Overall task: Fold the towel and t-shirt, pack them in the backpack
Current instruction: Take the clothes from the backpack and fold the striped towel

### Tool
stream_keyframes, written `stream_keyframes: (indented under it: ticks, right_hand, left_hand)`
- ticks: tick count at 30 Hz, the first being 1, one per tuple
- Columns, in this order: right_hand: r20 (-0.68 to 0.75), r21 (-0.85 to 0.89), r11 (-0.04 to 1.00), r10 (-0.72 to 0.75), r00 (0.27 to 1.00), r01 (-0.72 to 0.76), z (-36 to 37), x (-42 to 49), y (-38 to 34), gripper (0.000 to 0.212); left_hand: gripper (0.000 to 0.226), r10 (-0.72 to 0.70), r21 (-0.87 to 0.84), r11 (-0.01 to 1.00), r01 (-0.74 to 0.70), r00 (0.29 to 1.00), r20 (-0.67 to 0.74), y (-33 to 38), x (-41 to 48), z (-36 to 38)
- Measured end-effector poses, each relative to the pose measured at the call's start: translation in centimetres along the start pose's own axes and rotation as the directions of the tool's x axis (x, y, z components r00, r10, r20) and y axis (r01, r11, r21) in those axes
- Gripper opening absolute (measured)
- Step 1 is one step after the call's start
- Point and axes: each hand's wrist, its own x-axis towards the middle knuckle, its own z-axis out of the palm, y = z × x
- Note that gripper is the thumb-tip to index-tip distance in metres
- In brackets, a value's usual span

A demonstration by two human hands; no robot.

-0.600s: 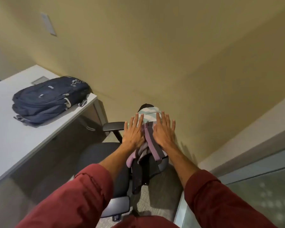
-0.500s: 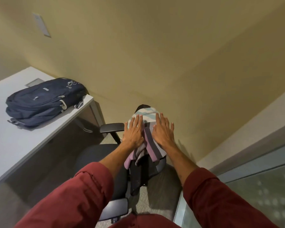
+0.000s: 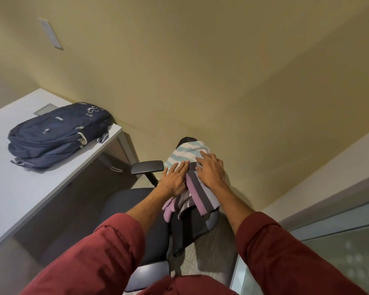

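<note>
A teal-and-white striped towel point(image 3: 185, 152) and a purple, grey and white striped t-shirt point(image 3: 198, 196) hang bunched over the back of a black office chair point(image 3: 124, 201). My left hand point(image 3: 175, 177) lies flat on the t-shirt's left side, fingers apart. My right hand point(image 3: 210, 169) rests where towel and t-shirt meet, its fingertips bent onto the towel. Neither hand grips the cloth. A navy backpack point(image 3: 58, 133) lies on its side, closed, on the white desk point(image 3: 30, 188) to the left, well apart from both hands.
The chair's armrest point(image 3: 147, 166) sticks out just left of my left hand. A beige wall stands close behind the chair. A frosted glass partition point(image 3: 328, 252) runs along the right. A grommet cover point(image 3: 46, 109) sits in the desk behind the backpack.
My right hand has slid forward onto the towel, its fingers bending. My left hand has stayed on the t-shirt. The view has shifted slightly.
</note>
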Motion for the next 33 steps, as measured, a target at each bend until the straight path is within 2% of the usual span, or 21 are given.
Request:
stream_keyframes:
  ticks: [5, 10, 14, 18, 21, 23, 25, 27, 31, 33]
  right_hand:
    - [-0.095, 0.015, 1.0, 0.019, 0.995, -0.018, 0.6, 0.5, -0.4, 0.023]
    - [-0.126, 0.005, 1.0, -0.004, 0.992, 0.004, 0.8, 0.4, -0.5, 0.022]
    - [-0.11, 0.121, 0.992, 0.04, 0.993, -0.027, 1.2, 0.3, 0.2, 0.062]
    - [0.063, 0.186, 0.978, 0.088, 0.994, -0.099, 1.3, 0.9, 0.5, 0.093]
    - [0.081, 0.16, 0.987, -0.002, 0.997, -0.011, 0.3, 2.1, 1.0, 0.108]
    - [0.12, 0.114, 0.993, -0.047, 0.992, 0.033, -0.5, 3.4, 1.2, 0.11]
    - [0.167, 0.078, 0.996, -0.065, 0.984, 0.052, -1.2, 4.4, 0.9, 0.106]
    - [0.127, 0.013, 0.997, -0.077, 0.989, 0.076, -1.3, 4.8, 0.7, 0.098]
    - [0.054, -0.031, 0.993, -0.116, 0.992, 0.118, -0.8, 3.9, 0.3, 0.055]
    - [0.008, -0.04, 0.99, -0.133, 0.991, 0.133, -0.6, 3.2, 0.2, 0.041]
  left_hand:
    - [0.067, -0.038, -0.057, 0.998, 0.032, 0.993, -0.112, -1.0, 0.7, 0.1]
    - [0.067, -0.054, -0.122, 0.992, 0.033, 0.984, -0.168, -0.8, 1.3, -1.3]
    - [0.064, -0.031, -0.07, 0.997, 0.021, 0.989, -0.146, -0.6, 1.8, -2.0]
    - [0.067, -0.03, -0.053, 0.998, 0.025, 0.994, -0.109, -0.2, 1.9, -1.7]
    - [0.07, -0.031, -0.047, 0.999, 0.027, 0.994, -0.101, -0.1, 1.9, -1.3]
    - [0.072, -0.03, -0.041, 0.999, 0.026, 0.995, -0.097, 0.0, 1.9, -1.1]
    - [0.075, -0.043, -0.046, 0.998, 0.038, 0.995, -0.094, 0.0, 1.8, -1.0]
    - [0.078, -0.057, -0.063, 0.997, 0.051, 0.993, -0.1, 0.0, 1.9, -1.0]
    - [0.084, -0.046, -0.072, 0.997, 0.038, 0.992, -0.116, 0.0, 2.2, -1.3]
    - [0.085, -0.034, -0.068, 0.997, 0.026, 0.993, -0.117, 0.1, 2.3, -1.2]
